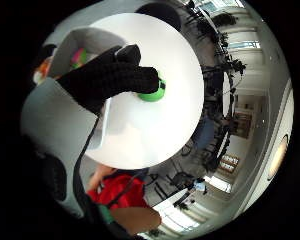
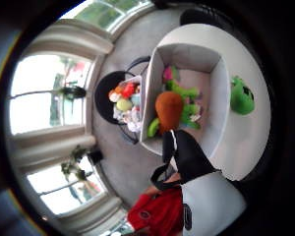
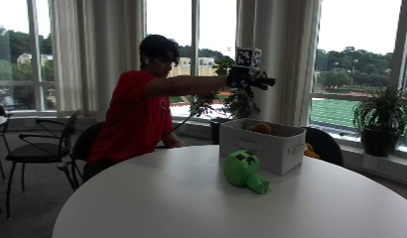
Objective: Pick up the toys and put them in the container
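Seated behind a round white counter, in a red shirt, with the gloved right hand raised at arm's length above a grey fabric container. Fingers stretched out nearly straight and close together, holding nothing. Well clear of the container's rim, with open air between palm and toys.

Container standing on the counter toward the window side, open at the top. Inside it, seen from the thumb-side palm view: an orange-brown plush toy lying on top of a green plush toy, plus a small pink piece near one wall. From the outside view, only the rounded orange-brown top showing above the rim.

One green plush toy with dark face markings lying on the counter just beside the container's front wall, on the side nearer the camera, apart from the hand. Same toy visible on the bare counter next to the container's outer wall in the thumb-side view, and partly hidden behind the fingers in the little-finger-side view.

Beyond the container, a second bin holding mixed coloured toys, resting on a dark chair. Empty black chair at the room's left, potted plant on the window ledge.
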Motion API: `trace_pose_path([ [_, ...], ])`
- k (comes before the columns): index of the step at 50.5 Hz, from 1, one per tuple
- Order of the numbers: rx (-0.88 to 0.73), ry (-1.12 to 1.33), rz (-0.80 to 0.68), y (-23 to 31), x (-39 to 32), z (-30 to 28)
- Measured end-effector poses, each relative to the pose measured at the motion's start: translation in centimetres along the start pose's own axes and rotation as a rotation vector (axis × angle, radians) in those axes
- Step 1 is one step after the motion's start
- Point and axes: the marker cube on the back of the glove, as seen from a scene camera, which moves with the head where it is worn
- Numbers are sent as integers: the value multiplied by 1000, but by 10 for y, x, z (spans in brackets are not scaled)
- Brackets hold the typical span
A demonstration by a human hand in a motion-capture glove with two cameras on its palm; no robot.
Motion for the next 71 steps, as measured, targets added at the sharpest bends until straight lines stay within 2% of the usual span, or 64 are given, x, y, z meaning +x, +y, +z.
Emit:
trace_pose_path([
  [1, -3, -20, 112, -1, -11, -1],
  [3, 0, -31, 190, 0, -18, -1],
  [18, 53, -44, 278, 8, 58, 10],
  [32, 57, -44, 394, 6, 130, 57],
  [51, -45, -62, 447, -13, 192, 137],
  [71, -165, -56, 472, -42, 188, 223],
])
